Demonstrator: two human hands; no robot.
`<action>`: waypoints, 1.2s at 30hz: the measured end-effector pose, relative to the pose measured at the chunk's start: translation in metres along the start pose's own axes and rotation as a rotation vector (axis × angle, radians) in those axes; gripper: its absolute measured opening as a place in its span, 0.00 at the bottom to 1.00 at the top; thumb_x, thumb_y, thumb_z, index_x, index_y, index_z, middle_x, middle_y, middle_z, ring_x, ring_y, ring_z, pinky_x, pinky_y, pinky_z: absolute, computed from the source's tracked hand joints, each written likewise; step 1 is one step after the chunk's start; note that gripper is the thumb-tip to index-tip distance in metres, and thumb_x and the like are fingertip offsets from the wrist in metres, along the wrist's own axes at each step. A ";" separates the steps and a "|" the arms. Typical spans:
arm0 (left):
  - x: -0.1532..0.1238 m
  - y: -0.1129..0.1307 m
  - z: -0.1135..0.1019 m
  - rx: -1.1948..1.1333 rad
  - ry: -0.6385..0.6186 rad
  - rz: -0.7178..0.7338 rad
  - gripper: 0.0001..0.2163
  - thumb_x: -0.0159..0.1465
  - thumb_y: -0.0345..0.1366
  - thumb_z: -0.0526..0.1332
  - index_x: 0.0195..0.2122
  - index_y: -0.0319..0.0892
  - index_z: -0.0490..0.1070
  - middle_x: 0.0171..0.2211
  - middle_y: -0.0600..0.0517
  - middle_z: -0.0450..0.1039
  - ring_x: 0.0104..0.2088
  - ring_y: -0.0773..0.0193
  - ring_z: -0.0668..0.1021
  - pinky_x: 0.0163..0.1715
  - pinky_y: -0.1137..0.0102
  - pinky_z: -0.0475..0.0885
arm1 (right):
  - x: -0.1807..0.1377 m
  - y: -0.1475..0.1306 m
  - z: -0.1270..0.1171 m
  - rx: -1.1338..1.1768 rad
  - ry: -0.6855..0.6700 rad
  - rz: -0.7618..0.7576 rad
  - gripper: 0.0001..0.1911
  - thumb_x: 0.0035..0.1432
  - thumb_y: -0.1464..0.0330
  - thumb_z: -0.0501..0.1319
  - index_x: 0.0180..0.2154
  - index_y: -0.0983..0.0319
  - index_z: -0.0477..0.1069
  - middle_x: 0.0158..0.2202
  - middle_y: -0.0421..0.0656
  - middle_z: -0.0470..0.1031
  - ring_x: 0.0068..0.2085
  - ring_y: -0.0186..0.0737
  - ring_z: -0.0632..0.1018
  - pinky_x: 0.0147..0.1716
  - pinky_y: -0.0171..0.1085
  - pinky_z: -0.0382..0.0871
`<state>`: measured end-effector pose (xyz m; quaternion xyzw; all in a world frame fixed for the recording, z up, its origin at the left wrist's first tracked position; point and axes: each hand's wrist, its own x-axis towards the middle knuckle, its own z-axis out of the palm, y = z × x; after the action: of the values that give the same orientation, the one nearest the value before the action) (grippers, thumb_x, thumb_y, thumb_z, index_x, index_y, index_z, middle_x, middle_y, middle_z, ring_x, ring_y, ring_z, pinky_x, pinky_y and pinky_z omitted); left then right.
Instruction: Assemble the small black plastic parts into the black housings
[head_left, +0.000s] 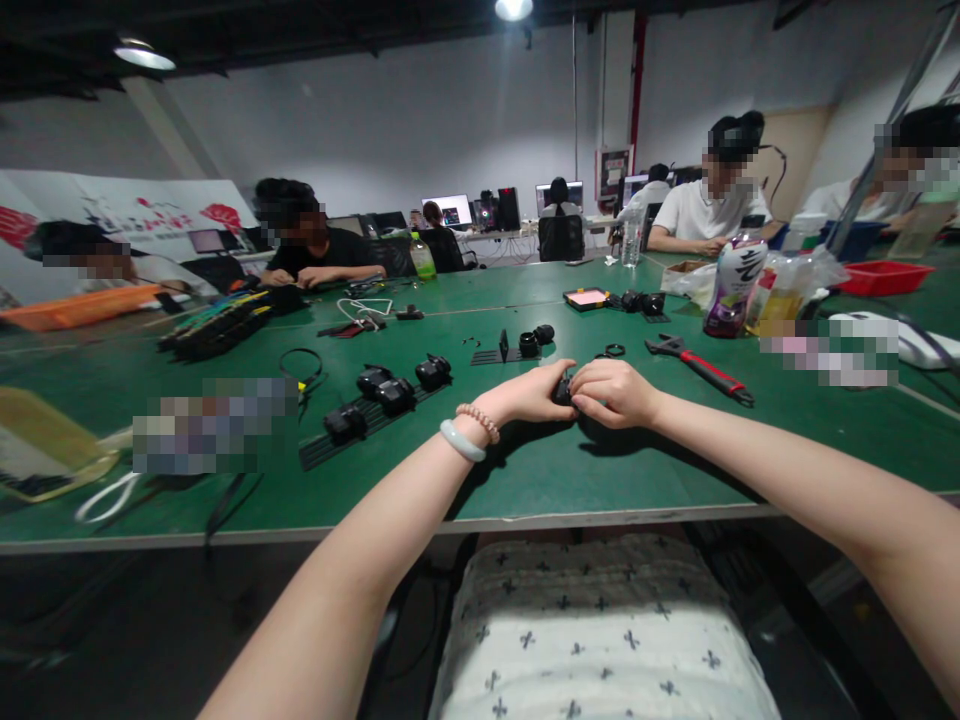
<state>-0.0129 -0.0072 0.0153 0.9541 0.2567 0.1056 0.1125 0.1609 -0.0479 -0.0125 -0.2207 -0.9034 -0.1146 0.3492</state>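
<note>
Holding one black part (563, 389), left hand (534, 395) and right hand (615, 393) meet; bottle (733, 285) beyond.

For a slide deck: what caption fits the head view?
Left hand and right hand hold a small black part at the green table, red-handled wrench nearby.

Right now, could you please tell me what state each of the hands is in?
Left hand: closed on the small black plastic part.
Right hand: closed on the same part from the other side.
</note>
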 end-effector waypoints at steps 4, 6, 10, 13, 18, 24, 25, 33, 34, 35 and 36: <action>0.000 0.000 0.000 -0.006 0.000 -0.005 0.27 0.49 0.42 0.59 0.49 0.38 0.55 0.40 0.47 0.66 0.37 0.60 0.70 0.35 0.68 0.64 | -0.001 0.003 0.001 0.003 0.007 0.024 0.14 0.57 0.67 0.48 0.26 0.63 0.69 0.29 0.46 0.73 0.35 0.37 0.73 0.37 0.37 0.65; 0.000 0.000 0.000 -0.020 -0.001 0.007 0.27 0.49 0.41 0.60 0.48 0.39 0.56 0.39 0.48 0.66 0.37 0.60 0.70 0.35 0.69 0.65 | -0.002 0.004 0.001 0.006 0.016 0.039 0.14 0.57 0.66 0.48 0.27 0.63 0.70 0.30 0.46 0.73 0.36 0.37 0.73 0.38 0.38 0.65; 0.000 0.001 -0.001 -0.038 0.002 0.013 0.24 0.49 0.40 0.60 0.46 0.39 0.58 0.37 0.49 0.67 0.36 0.61 0.70 0.35 0.69 0.64 | -0.002 0.008 0.003 0.001 0.034 0.067 0.15 0.57 0.66 0.48 0.29 0.63 0.70 0.32 0.47 0.73 0.37 0.38 0.73 0.38 0.38 0.65; 0.000 0.001 -0.001 -0.040 0.004 0.009 0.23 0.48 0.40 0.60 0.45 0.39 0.59 0.37 0.49 0.67 0.36 0.61 0.70 0.35 0.69 0.64 | -0.003 0.010 0.003 -0.009 0.039 0.079 0.15 0.57 0.66 0.47 0.29 0.63 0.70 0.32 0.47 0.73 0.38 0.38 0.72 0.38 0.38 0.65; 0.000 0.001 -0.001 -0.057 0.001 0.009 0.24 0.48 0.40 0.60 0.46 0.40 0.57 0.39 0.49 0.66 0.37 0.61 0.70 0.37 0.68 0.64 | -0.003 0.012 0.003 -0.004 0.033 0.107 0.15 0.57 0.66 0.47 0.30 0.63 0.71 0.34 0.47 0.73 0.38 0.38 0.72 0.39 0.38 0.66; -0.001 0.003 -0.003 -0.049 -0.015 -0.001 0.24 0.49 0.40 0.60 0.47 0.40 0.57 0.40 0.49 0.66 0.39 0.60 0.70 0.39 0.67 0.64 | -0.004 0.017 0.004 0.018 0.037 0.155 0.15 0.58 0.66 0.47 0.34 0.64 0.71 0.36 0.47 0.73 0.39 0.38 0.72 0.39 0.38 0.66; -0.001 0.003 -0.003 -0.049 -0.014 -0.002 0.25 0.49 0.40 0.60 0.47 0.40 0.57 0.41 0.49 0.66 0.39 0.60 0.70 0.39 0.67 0.64 | -0.004 0.018 0.004 0.018 0.034 0.159 0.15 0.58 0.66 0.47 0.35 0.64 0.70 0.36 0.47 0.73 0.39 0.38 0.72 0.39 0.38 0.66; -0.001 0.000 -0.002 -0.051 -0.011 0.024 0.25 0.49 0.40 0.60 0.48 0.41 0.56 0.43 0.49 0.65 0.41 0.60 0.70 0.40 0.68 0.64 | -0.003 0.018 0.004 0.018 0.028 0.183 0.15 0.58 0.66 0.47 0.35 0.64 0.70 0.36 0.47 0.73 0.38 0.38 0.72 0.39 0.38 0.66; -0.001 0.001 -0.002 -0.052 -0.010 0.018 0.26 0.49 0.40 0.60 0.48 0.41 0.56 0.43 0.49 0.65 0.41 0.60 0.70 0.41 0.67 0.63 | -0.003 0.018 0.004 0.020 0.028 0.187 0.15 0.58 0.66 0.47 0.35 0.64 0.70 0.36 0.46 0.73 0.38 0.38 0.72 0.39 0.38 0.66; -0.001 0.001 -0.002 -0.052 -0.010 0.013 0.26 0.49 0.40 0.60 0.48 0.40 0.56 0.43 0.49 0.65 0.42 0.59 0.70 0.41 0.67 0.63 | -0.003 0.018 0.004 0.020 0.027 0.192 0.16 0.58 0.66 0.47 0.35 0.64 0.70 0.36 0.46 0.73 0.38 0.38 0.72 0.39 0.38 0.66; -0.001 0.001 -0.002 -0.052 -0.011 0.010 0.26 0.49 0.40 0.61 0.48 0.40 0.56 0.44 0.48 0.65 0.42 0.59 0.70 0.41 0.67 0.63 | -0.003 0.018 0.004 0.019 0.025 0.197 0.16 0.58 0.66 0.46 0.35 0.64 0.70 0.36 0.47 0.73 0.38 0.38 0.72 0.39 0.38 0.66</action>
<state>-0.0136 -0.0081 0.0176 0.9527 0.2482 0.1076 0.1383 0.1692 -0.0317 -0.0164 -0.3040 -0.8740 -0.0738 0.3719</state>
